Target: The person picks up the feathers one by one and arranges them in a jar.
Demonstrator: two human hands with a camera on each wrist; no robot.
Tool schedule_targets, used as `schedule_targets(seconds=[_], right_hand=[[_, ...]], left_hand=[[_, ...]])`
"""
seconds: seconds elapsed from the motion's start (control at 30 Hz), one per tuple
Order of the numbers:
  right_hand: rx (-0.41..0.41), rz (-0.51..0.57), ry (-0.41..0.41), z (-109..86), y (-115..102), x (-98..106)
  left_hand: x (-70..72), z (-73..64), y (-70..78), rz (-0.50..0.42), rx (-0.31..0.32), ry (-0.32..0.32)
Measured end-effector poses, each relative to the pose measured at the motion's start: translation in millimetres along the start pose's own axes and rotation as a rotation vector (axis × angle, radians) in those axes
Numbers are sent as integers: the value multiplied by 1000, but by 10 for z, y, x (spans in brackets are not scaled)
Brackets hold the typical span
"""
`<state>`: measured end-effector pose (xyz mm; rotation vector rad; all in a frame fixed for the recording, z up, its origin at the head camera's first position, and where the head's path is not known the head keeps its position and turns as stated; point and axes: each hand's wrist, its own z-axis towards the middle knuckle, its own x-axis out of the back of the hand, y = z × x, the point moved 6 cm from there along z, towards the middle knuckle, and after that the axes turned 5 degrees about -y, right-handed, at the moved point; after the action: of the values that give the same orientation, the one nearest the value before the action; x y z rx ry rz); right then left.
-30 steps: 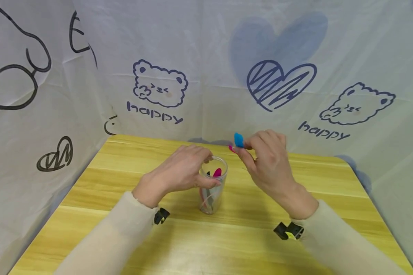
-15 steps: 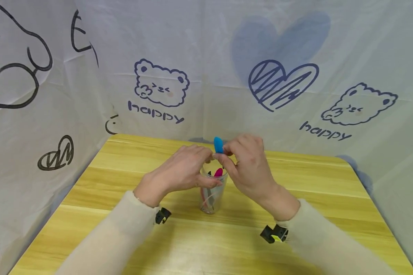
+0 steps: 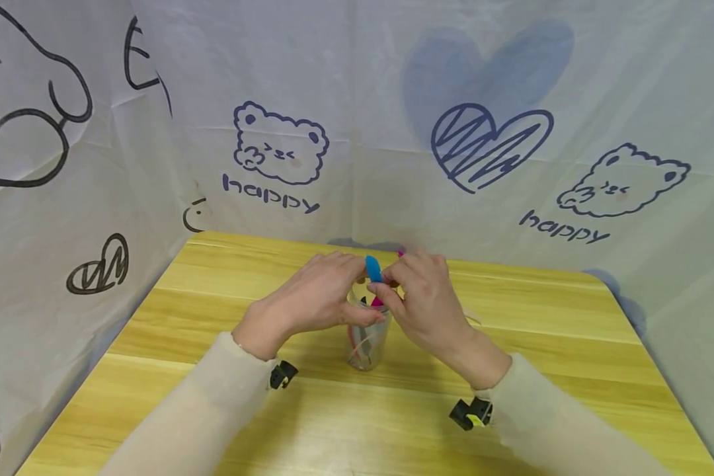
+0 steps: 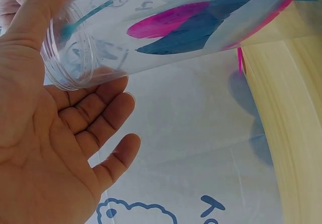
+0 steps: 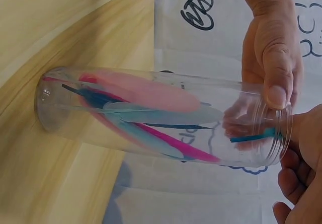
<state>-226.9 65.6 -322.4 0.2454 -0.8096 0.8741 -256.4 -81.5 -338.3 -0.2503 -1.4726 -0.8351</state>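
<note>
A clear plastic jar [image 3: 361,360] stands upright on the table. My left hand [image 3: 312,291] grips it around its rim, with the thumb on the near side. Several feathers lean inside: a pink feather [image 5: 156,88], a magenta feather [image 4: 168,20] and pale and dark blue ones. My right hand [image 3: 425,297] is at the mouth of the jar, pinching a blue feather [image 3: 373,268] between thumb and fingers. In the right wrist view, the quill of this blue feather [image 5: 251,136] reaches down inside the mouth, above the other feathers.
A wood-grain table [image 3: 541,370] lies under both arms. A small magenta bit [image 3: 401,253] shows behind the right hand, and a thin pale strip [image 3: 473,318] lies beside the right wrist. White cloth [image 3: 381,198] with printed bears and hearts hangs behind the table.
My right hand has moved left to the jar with the blue feather, then lowered its quill into the mouth. The left hand has kept its grip on the jar.
</note>
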Motion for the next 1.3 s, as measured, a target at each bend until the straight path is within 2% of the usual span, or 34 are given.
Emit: schedule_targets(seconds=[0.37, 0.53, 0.9, 1.3], right_hand=[[-32, -16, -40, 12, 15, 1], [-40, -12, -55, 19, 31, -2], [-51, -15, -68, 25, 35, -11], [-43, -11, -65, 15, 62, 22]], left_hand=[[0, -3, 7, -10, -5, -3], [-6, 5, -6, -7, 20, -18], [-11, 16, -8, 1, 36, -21], [-31, 18, -27, -35, 46, -34]])
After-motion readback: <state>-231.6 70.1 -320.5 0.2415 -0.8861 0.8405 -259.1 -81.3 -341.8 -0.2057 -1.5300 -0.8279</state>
